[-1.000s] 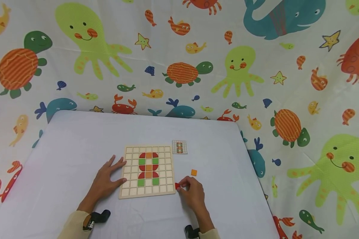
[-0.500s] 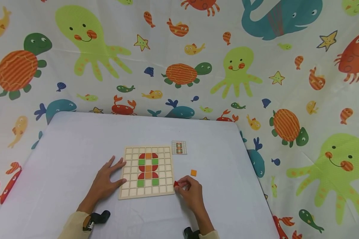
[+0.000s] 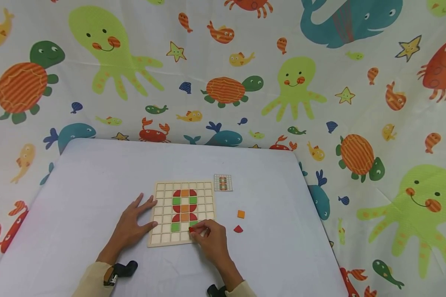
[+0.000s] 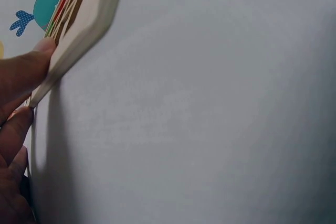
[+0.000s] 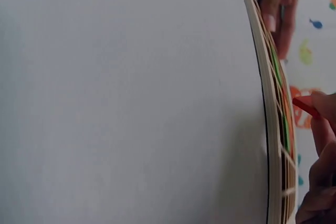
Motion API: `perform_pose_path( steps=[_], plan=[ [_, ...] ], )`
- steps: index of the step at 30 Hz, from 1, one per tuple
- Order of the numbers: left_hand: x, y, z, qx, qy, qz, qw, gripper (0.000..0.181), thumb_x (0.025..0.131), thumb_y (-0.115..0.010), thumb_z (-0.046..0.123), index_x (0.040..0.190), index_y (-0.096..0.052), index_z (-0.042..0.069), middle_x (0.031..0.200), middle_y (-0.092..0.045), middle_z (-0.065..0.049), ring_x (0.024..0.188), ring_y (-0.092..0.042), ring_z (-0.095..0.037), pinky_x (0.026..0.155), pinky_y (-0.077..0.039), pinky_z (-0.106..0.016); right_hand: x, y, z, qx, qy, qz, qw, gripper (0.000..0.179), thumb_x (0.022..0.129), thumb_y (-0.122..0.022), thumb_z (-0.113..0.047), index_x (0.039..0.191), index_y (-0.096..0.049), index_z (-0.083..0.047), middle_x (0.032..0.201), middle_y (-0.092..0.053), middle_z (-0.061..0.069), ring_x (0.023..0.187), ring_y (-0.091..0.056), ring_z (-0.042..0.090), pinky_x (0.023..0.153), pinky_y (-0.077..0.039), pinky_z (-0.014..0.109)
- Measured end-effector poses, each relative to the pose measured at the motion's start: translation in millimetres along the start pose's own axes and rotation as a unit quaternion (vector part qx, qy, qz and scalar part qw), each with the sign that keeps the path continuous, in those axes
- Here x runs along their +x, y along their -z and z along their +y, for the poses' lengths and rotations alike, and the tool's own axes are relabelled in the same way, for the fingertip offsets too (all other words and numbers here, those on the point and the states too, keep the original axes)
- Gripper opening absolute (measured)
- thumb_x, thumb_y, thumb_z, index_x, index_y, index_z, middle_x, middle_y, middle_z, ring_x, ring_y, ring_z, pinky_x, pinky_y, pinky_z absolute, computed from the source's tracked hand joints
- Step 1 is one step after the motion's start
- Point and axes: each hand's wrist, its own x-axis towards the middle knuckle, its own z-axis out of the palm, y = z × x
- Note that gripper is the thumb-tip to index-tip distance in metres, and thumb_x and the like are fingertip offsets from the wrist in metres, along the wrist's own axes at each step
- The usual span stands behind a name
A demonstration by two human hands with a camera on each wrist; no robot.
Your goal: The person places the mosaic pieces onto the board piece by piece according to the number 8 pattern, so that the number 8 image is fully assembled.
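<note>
A wooden grid board [image 3: 204, 194] lies on the white table, with red rounded tiles, orange squares and green squares [image 3: 175, 227] set in its middle columns. My left hand [image 3: 130, 222] is spread at the board's left edge, thumb and fingertips touching the rim. Between thumb and fingers, my right hand [image 3: 212, 239] pinches a small red tile [image 5: 305, 105] above the lower part of the board, close to the right green square. To the right of the board, a red quarter-circle tile [image 3: 238, 229] and an orange square tile [image 3: 241, 214] lie on the cloth.
A small pattern card [image 3: 223, 182] with a printed grid lies at the board's upper right corner. Behind the white-covered table [image 3: 107, 165] hangs a curtain [image 3: 226, 53] printed with sea animals.
My right hand has moved left from beside the board to over it, carrying a red tile. Another red tile now shows on the cloth where the hand was. The left hand stays put.
</note>
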Motion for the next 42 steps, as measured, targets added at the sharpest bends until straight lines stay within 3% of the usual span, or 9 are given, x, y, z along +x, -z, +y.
perform_pose_path(
  steps=[8,15,25,30,38,42],
  plan=[
    [-0.4,2.2,1.9,0.000,0.007,-0.009,0.9999,0.079,0.086,-0.088,0.036,0.154,-0.057,0.013,0.171,-0.028,-0.031,0.153,-0.029,-0.063,0.117,-0.026,-0.082,0.6,-26.3,-12.9,-0.071,0.053,0.000,0.9961,0.017,0.082,-0.093,-0.017,0.095,-0.084,-0.022,0.080,-0.075,-0.010,0.067,-0.056,-0.003,0.056,-0.041,0.011],
    [-0.1,0.2,0.5,-0.003,-0.002,0.002,1.0000,0.077,0.085,-0.089,0.035,0.152,-0.059,0.012,0.170,-0.031,-0.031,0.152,-0.031,-0.062,0.116,-0.028,-0.083,-2.9,-35.1,-18.6,-0.130,0.061,0.007,0.9896,0.015,0.081,-0.094,-0.020,0.092,-0.085,-0.024,0.076,-0.071,-0.013,0.066,-0.050,-0.009,0.056,-0.034,0.011],
    [0.0,1.6,1.2,-0.004,0.005,-0.008,0.9999,0.078,0.086,-0.088,0.034,0.154,-0.057,0.013,0.171,-0.028,-0.032,0.153,-0.029,-0.062,0.117,-0.027,-0.082,-6.2,-40.6,-17.8,-0.125,0.071,-0.027,0.9892,0.023,0.074,-0.099,-0.020,0.091,-0.086,-0.025,0.076,-0.071,-0.014,0.070,-0.055,-0.009,0.057,-0.037,0.011],
    [0.0,1.2,1.2,-0.004,0.004,-0.006,1.0000,0.078,0.085,-0.088,0.034,0.153,-0.057,0.013,0.171,-0.029,-0.032,0.153,-0.029,-0.062,0.117,-0.027,-0.082,-6.0,-41.6,-18.0,-0.131,0.064,-0.039,0.9885,0.022,0.075,-0.098,-0.019,0.092,-0.085,-0.024,0.076,-0.072,-0.014,0.071,-0.056,-0.009,0.058,-0.037,0.011],
    [0.5,1.4,0.7,-0.004,0.001,-0.005,1.0000,0.077,0.085,-0.089,0.033,0.153,-0.058,0.012,0.171,-0.029,-0.032,0.153,-0.029,-0.063,0.117,-0.026,-0.082,0.2,-38.5,-20.7,-0.114,0.046,-0.022,0.9922,0.013,0.083,-0.093,-0.021,0.091,-0.084,-0.024,0.072,-0.070,-0.015,0.069,-0.056,-0.006,0.058,-0.037,0.013],
    [0.7,0.8,0.6,-0.003,-0.004,0.001,1.0000,0.077,0.085,-0.089,0.032,0.152,-0.058,0.012,0.170,-0.031,-0.032,0.152,-0.030,-0.064,0.115,-0.027,-0.083,1.2,-39.2,-20.2,-0.121,0.041,-0.039,0.9911,0.013,0.084,-0.092,-0.023,0.095,-0.084,-0.025,0.074,-0.069,-0.017,0.070,-0.055,-0.007,0.061,-0.038,0.013]
  ],
)
